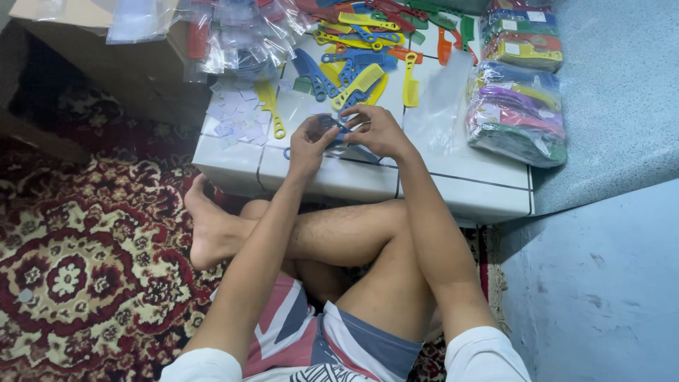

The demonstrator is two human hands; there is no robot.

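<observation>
My left hand [308,145] and my right hand [376,131] meet over the front of a low white tiled table [453,187]. Between them they hold a blue comb in a clear plastic sleeve [338,139]; the fingers of both hands pinch it. Just behind the hands lies a loose heap of plastic combs [357,53] in yellow, blue, orange, red and green. A single yellow comb [269,106] lies to the left of my left hand.
Small paper slips [237,113] are scattered on the table's left part. Clear empty sleeves [240,35] are piled at the back left. Bundles of packed combs [516,113] are stacked at the right. I sit cross-legged on a red patterned carpet [78,262].
</observation>
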